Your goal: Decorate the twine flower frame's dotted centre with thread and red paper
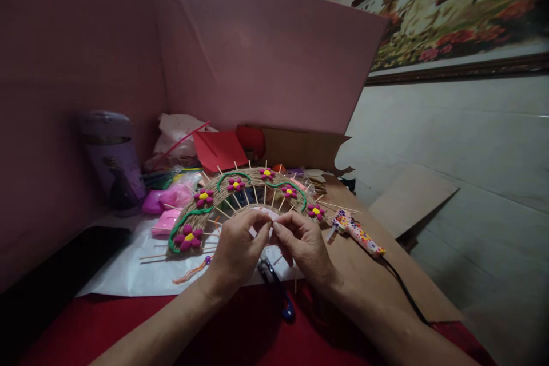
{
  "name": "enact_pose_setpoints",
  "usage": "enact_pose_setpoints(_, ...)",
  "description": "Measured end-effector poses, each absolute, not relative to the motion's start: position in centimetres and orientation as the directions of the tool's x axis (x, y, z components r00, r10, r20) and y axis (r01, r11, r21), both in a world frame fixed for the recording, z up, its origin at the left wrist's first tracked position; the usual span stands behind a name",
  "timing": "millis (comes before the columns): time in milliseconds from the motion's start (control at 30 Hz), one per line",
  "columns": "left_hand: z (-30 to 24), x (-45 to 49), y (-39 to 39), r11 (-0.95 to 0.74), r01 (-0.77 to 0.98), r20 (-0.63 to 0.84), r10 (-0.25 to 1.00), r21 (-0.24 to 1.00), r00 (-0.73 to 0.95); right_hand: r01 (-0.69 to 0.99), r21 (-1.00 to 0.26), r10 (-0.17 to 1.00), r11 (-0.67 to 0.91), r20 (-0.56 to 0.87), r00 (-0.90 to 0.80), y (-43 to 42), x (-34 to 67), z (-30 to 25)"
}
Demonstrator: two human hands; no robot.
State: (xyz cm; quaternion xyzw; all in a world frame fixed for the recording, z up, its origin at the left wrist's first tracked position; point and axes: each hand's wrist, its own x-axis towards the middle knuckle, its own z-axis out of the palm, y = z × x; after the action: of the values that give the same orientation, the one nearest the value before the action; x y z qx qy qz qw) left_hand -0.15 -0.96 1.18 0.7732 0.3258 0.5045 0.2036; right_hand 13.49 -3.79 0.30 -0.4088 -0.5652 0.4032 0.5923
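My left hand (238, 249) and my right hand (306, 251) meet at the middle, thumbs and forefingers pinched together fingertip to fingertip. Whatever they hold is too small and blurred to name. Just behind them stands an arched twine weaving (253, 179) on thin wooden sticks that radiate like a fan. Magenta flowers (189, 238) with yellow centres and green curling cords (180, 223) decorate it. Below the hands lies a tool with dark blue handles (281, 291), its working end partly hidden. Left of my left hand is an orange tassel (189, 274) with a purple bead (208, 260).
A flower-patterned glue gun (358, 234) with a black cable lies on cardboard (398, 280) at the right. White sheeting (120, 274) covers part of the red cloth (141, 331). At left are a purple tumbler (114, 166) and a dark flat object (86, 251). Pink bags (171, 197) sit behind.
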Motion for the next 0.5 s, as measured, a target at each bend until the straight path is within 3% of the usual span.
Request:
enact_pose_setpoints(333, 0.81, 0.09, -1.06, -0.876, 0.411, 0.829, 0.414, 0.252, 0.375, -0.112, -0.961, 0.967, 0.254, 0.250, 0.046, -3.76, 13.41, 0.17)
enact_pose_setpoints(500, 0.76, 0.03, -1.28, -0.899, 0.400, 0.833, 0.356, 0.181, 0.424, -0.231, -0.952, 0.980, 0.198, 0.196, 0.034, -3.72, 13.51, 0.16)
